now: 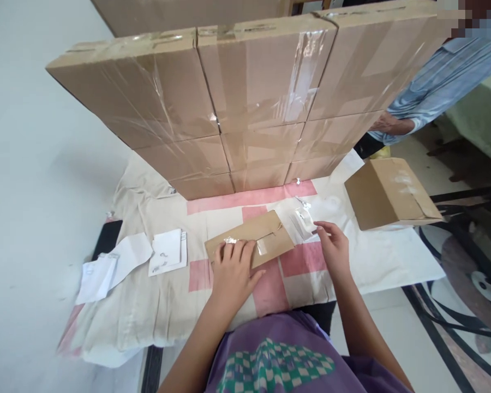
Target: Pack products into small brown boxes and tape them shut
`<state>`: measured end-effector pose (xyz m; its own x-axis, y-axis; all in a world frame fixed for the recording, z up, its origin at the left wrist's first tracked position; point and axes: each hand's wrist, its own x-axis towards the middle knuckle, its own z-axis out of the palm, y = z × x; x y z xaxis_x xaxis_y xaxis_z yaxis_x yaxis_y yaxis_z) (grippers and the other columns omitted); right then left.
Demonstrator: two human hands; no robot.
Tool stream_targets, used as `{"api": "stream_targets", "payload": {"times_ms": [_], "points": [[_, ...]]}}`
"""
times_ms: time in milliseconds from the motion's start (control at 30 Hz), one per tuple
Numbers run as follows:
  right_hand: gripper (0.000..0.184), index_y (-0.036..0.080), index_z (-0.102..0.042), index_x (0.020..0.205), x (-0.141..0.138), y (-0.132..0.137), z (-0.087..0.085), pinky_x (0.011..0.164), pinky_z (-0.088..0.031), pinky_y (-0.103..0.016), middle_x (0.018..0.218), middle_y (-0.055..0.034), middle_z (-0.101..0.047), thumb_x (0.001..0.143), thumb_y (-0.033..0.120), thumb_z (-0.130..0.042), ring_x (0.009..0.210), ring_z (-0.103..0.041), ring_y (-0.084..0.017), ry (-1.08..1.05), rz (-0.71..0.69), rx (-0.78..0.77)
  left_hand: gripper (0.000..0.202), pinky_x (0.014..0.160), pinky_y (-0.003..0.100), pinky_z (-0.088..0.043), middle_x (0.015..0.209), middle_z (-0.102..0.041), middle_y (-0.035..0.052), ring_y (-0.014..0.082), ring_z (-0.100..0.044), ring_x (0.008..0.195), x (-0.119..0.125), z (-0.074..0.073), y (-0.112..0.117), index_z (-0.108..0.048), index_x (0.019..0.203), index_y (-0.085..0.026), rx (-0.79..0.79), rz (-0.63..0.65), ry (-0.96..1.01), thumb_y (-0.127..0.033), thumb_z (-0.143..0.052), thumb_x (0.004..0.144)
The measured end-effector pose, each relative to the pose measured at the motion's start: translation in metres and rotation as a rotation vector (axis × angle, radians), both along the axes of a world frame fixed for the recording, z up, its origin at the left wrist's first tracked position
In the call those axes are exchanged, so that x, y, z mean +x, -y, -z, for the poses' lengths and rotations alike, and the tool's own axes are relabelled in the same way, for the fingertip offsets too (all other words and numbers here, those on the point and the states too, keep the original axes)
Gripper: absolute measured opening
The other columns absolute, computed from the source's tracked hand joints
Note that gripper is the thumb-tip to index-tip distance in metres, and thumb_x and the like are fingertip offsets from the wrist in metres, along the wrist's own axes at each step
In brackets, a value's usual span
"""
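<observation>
My left hand (232,268) lies flat, fingers spread, on the near end of a flat piece of brown cardboard (249,236) that rests on a white and pink cloth (278,284). A strip of clear tape (263,244) sits on the cardboard's middle. My right hand (332,246) hovers just right of the cardboard with its fingers loosely curled, its fingertips touching the edge of a small clear plastic packet (303,221) on the cloth. I cannot make out a firm grip on it.
A wall of taped cardboard boxes (249,98) stands behind the cloth. A small brown box (388,194) sits at the right. White cards (168,250) and paper slips (106,267) lie to the left. Another person in a striped sleeve (433,82) is at the upper right.
</observation>
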<state>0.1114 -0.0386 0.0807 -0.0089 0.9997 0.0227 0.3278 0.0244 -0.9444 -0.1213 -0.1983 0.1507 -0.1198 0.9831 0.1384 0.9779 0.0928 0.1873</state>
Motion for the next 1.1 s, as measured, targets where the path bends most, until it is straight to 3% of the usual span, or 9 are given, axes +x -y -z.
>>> {"api": "stream_targets", "payload": {"times_ms": [300,467,533,600,700,767,833,967,1100], "points": [[0.032,0.019,-0.076,0.084,0.019,-0.041,0.018,0.095,-0.045,-0.040,0.103,-0.0095,-0.074,0.077,0.048,-0.063,0.102,-0.065,-0.028,0.106,-0.087,-0.234,0.052,0.103,0.050,-0.037,0.122,-0.065,0.0099,0.0321,-0.055,0.112,-0.017,-0.009,-0.011,-0.058,0.135,-0.022,-0.053,0.056,-0.056,-0.035,-0.074,0.087],[0.038,0.019,-0.077,0.076,0.023,-0.054,0.018,0.075,-0.045,-0.034,0.092,-0.0079,-0.074,0.077,0.053,-0.060,0.084,-0.064,-0.023,0.101,-0.148,-0.342,0.053,0.102,0.053,-0.040,0.115,-0.062,0.0106,0.0329,-0.055,0.106,-0.035,-0.011,-0.007,-0.061,0.134,-0.026,-0.042,0.024,-0.086,-0.029,-0.075,0.084],[0.038,0.018,-0.076,0.073,0.024,-0.060,0.017,0.068,-0.043,-0.032,0.085,-0.0072,-0.073,0.076,0.053,-0.061,0.076,-0.061,-0.021,0.103,-0.171,-0.378,0.051,0.101,0.056,-0.040,0.116,-0.062,0.0129,0.0347,-0.055,0.106,-0.028,-0.012,-0.004,-0.061,0.133,-0.024,0.009,0.001,-0.080,-0.029,-0.075,0.084],[0.036,0.018,-0.074,0.069,0.023,-0.065,0.015,0.065,-0.041,-0.031,0.076,-0.0061,-0.071,0.074,0.051,-0.062,0.072,-0.059,-0.020,0.109,-0.196,-0.407,0.050,0.098,0.055,-0.043,0.119,-0.061,0.0156,0.0353,-0.056,0.108,-0.003,-0.008,-0.003,-0.059,0.133,-0.021,0.192,0.010,0.026,-0.032,-0.072,0.086],[0.029,0.018,-0.068,0.062,0.021,-0.071,0.013,0.061,-0.039,-0.030,0.066,-0.0042,-0.067,0.071,0.046,-0.064,0.067,-0.056,-0.019,0.111,-0.233,-0.440,0.051,0.090,0.043,-0.051,0.112,-0.061,0.0128,0.0287,-0.060,0.106,0.064,0.011,-0.016,-0.050,0.135,-0.020,0.653,0.184,0.507,-0.031,-0.068,0.088],[0.025,0.019,-0.066,0.062,0.020,-0.072,0.012,0.061,-0.040,-0.030,0.064,-0.0035,-0.065,0.071,0.042,-0.065,0.066,-0.055,-0.019,0.102,-0.259,-0.450,0.060,0.094,0.042,-0.054,0.120,-0.060,0.0132,0.0274,-0.060,0.114,0.113,0.034,-0.040,-0.041,0.139,-0.021,0.713,0.316,0.809,-0.032,-0.069,0.087],[0.022,0.019,-0.065,0.062,0.020,-0.071,0.012,0.062,-0.041,-0.030,0.064,-0.0031,-0.064,0.071,0.039,-0.064,0.067,-0.055,-0.019,0.089,-0.284,-0.455,0.072,0.108,0.052,-0.048,0.143,-0.046,0.0208,0.0341,-0.049,0.136,0.149,0.061,-0.072,-0.035,0.145,-0.019,0.632,0.305,0.889,-0.036,-0.072,0.085],[0.023,0.020,-0.063,0.062,0.023,-0.065,0.014,0.062,-0.042,-0.030,0.065,-0.0020,-0.062,0.070,0.041,-0.063,0.066,-0.055,-0.019,0.055,-0.315,-0.465,0.081,0.121,0.062,-0.030,0.159,-0.026,0.0251,0.0415,-0.021,0.153,0.164,0.114,-0.131,-0.033,0.147,-0.017,0.495,-0.105,0.804,-0.026,-0.076,0.079],[0.023,0.019,-0.063,0.061,0.026,-0.060,0.016,0.063,-0.042,-0.030,0.068,-0.0018,-0.062,0.069,0.041,-0.063,0.068,-0.057,-0.018,0.025,-0.292,-0.446,0.096,0.121,0.061,-0.030,0.159,-0.026,0.0225,0.0425,-0.022,0.152,0.150,0.138,-0.151,-0.033,0.150,-0.018,0.386,-0.077,0.721,-0.027,-0.083,0.069]]}}
